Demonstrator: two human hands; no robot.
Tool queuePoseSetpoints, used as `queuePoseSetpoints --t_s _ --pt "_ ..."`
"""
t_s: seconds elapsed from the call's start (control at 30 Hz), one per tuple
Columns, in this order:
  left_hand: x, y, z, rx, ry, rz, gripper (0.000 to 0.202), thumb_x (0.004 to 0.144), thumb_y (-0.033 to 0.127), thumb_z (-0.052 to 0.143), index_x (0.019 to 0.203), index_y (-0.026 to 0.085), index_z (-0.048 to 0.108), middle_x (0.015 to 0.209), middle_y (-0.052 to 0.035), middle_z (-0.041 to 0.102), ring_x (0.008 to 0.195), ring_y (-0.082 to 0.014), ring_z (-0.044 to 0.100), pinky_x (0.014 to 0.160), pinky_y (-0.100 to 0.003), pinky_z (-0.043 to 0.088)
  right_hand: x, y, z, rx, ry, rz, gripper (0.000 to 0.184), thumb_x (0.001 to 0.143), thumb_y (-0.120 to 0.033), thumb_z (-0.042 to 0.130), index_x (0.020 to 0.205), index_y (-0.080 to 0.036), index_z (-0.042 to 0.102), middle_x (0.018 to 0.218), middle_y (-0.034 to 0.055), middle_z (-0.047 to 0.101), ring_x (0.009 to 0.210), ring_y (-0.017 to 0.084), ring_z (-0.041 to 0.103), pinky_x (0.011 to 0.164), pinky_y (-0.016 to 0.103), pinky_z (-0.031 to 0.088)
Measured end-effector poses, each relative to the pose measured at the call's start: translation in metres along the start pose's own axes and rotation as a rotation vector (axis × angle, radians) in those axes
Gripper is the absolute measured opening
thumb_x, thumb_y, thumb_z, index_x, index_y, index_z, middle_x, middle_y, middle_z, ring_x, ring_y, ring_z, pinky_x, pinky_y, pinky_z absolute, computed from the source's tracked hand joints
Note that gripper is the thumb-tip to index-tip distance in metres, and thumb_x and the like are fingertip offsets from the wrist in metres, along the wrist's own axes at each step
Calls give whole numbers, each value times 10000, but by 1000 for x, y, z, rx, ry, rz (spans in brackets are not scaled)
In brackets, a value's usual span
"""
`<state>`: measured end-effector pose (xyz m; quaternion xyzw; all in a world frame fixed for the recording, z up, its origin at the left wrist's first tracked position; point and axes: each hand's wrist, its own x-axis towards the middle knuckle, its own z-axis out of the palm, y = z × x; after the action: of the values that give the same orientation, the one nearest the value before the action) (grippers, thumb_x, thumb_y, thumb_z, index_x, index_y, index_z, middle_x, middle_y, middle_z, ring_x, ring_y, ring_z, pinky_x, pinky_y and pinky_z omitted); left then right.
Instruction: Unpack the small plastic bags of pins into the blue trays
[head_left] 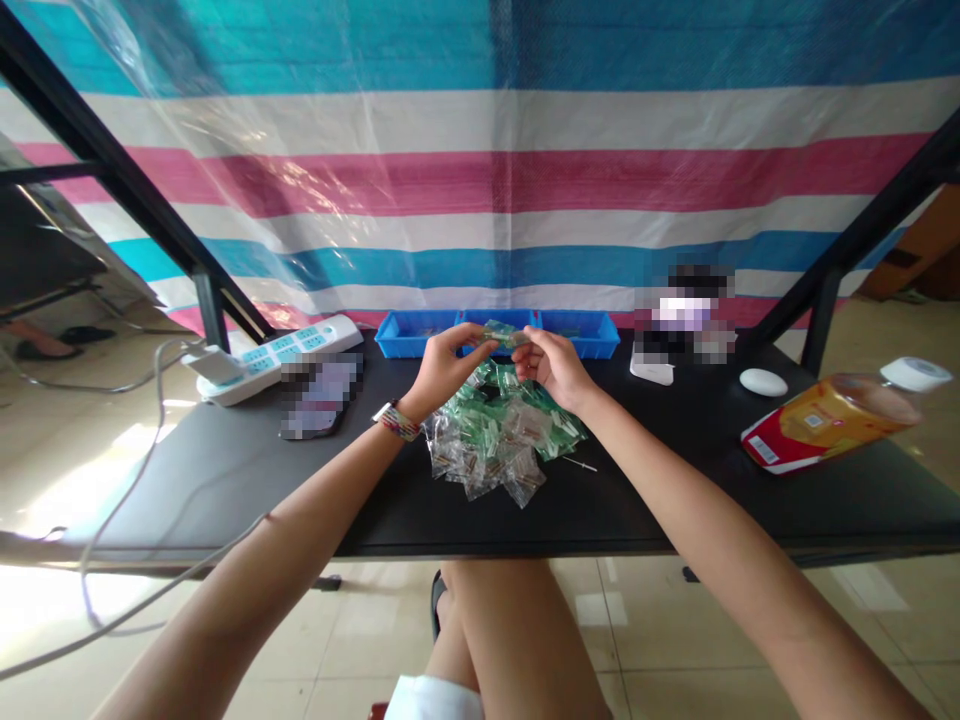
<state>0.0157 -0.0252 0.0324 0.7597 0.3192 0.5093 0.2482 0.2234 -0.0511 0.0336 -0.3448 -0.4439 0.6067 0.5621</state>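
My left hand and my right hand are raised together over the black table. Both pinch the ends of one small clear plastic bag with green inside. The fingers of each hand are closed on it. Right below the hands lies a heap of several similar small bags, clear and green. A woven band sits on my left wrist. Just beyond the hands stand blue plastic trays in a row at the table's far edge.
A white power strip with a cable lies at the back left. A bottle with a red-and-yellow label lies on its side at right, near a small white oval object. A striped tarp hangs behind. Black frame struts rise on both sides.
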Motion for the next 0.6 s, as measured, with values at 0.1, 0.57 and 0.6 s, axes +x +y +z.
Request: queuePoseSetpoints --t_s 0.1,0.57,0.6 --pt "1 -4 0 -124 -8 -98 375 921 541 782 927 167 753 829 -34 733 752 -168 646 706 -286 504 -1 1 -3 -167 0 -123 390 818 -592 786 816 -219 674 699 -11 659 544 128 544 494 264 454" --pt "0 3 3 -247 -45 -161 515 963 480 704 1358 149 695 908 -73 773 798 -206 719 782 -328 575 12 -1 -13 -10 214 -77 350 772 -461 905 802 -208 665 721 2 734 579 114 641 552 243 567" --pt "0 2 2 -202 -49 -156 476 966 457 692 1328 151 720 924 -77 778 822 -212 721 794 -330 573 14 -3 -16 54 278 -92 320 790 -422 904 812 -207 667 743 6 751 604 115 664 583 244 594"
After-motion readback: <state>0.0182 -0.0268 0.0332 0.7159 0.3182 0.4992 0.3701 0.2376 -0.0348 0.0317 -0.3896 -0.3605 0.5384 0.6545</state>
